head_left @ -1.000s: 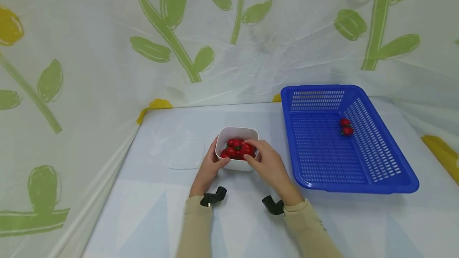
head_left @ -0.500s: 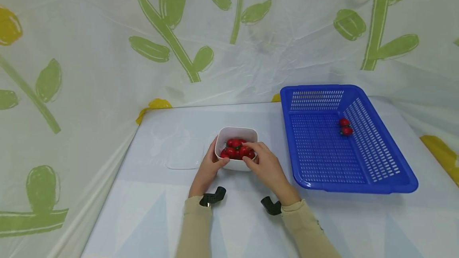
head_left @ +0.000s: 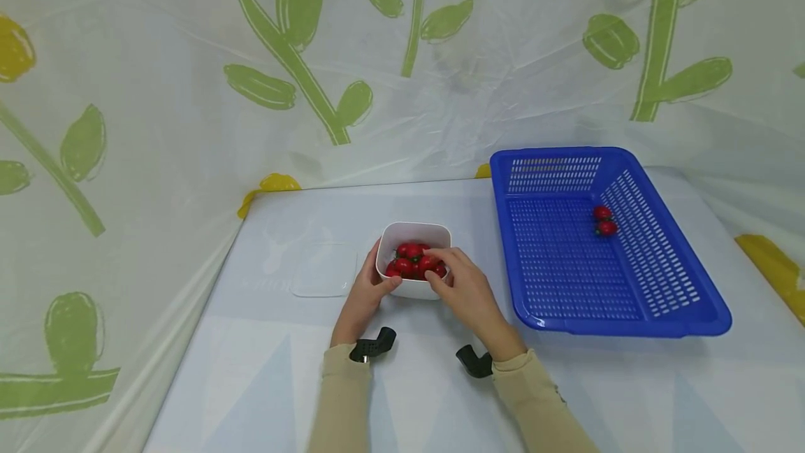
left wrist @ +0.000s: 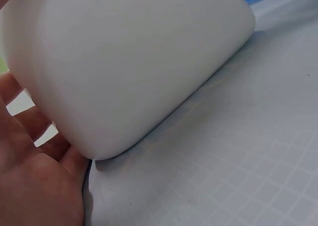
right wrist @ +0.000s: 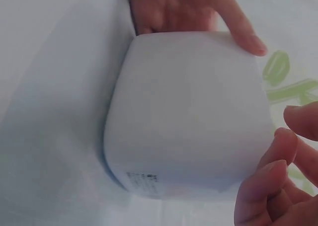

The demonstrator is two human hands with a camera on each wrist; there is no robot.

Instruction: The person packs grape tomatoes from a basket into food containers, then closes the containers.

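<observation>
My left hand [head_left: 363,300] holds a white square tub [head_left: 418,290] from its left side, thumb over the near rim. Several red cherry tomatoes [head_left: 404,268] with green stems lie inside. At the tub's right side, my right hand [head_left: 468,293] reaches over the rim, its thumb and index finger pinching a cherry tomato [head_left: 427,263] low among the others. The right wrist view shows other fingers [right wrist: 263,184] of this hand curled beside the tub's outer wall; the pinched tomato is hidden there. The left wrist view shows my left palm [left wrist: 37,186] against the tub's wall.
A blue perforated basket [head_left: 619,324] stands on the right, with two cherry tomatoes [head_left: 604,220] inside near its right wall. A clear flat lid [head_left: 323,271] lies left of the tub. A flower-patterned curtain [head_left: 189,89] hangs behind the white table [head_left: 264,369].
The tomato between my right thumb and index finger has gone lower into the tub, and the right hand has shifted slightly left. My left hand and the tub have stayed almost still.
</observation>
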